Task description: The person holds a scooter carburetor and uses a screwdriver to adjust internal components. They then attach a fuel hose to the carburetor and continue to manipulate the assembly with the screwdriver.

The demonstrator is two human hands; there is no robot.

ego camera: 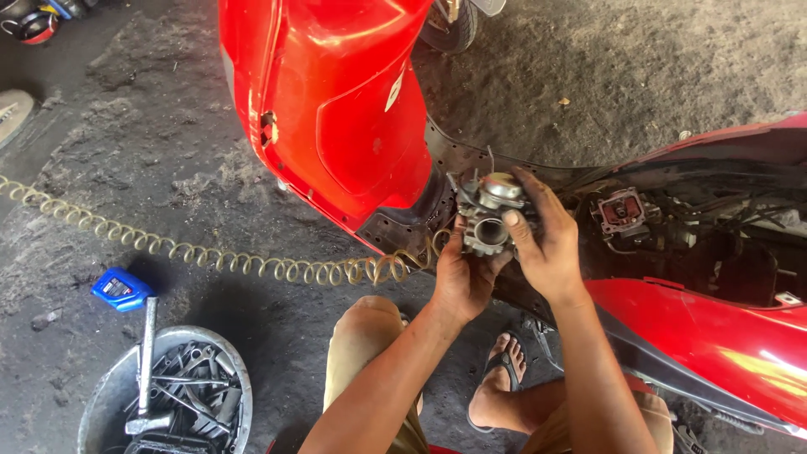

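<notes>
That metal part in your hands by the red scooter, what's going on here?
A person crouches beside a red scooter with its panels open, holding a small grey metal engine part in both hands. The left hand cups it from below, while the right hand wraps its side, thumb near the round opening. A coiled hose lies across the dirty floor, and a metal bowl of tools sits at lower left, a blue bottle beside it.

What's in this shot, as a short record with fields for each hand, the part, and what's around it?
left hand: cups the carburetor from below
right hand: grips its right side, thumb near the round opening
carburetor: grey metal, held above the red scooter
nearby: coiled air hose, metal bucket of tools, blue bottle
</notes>
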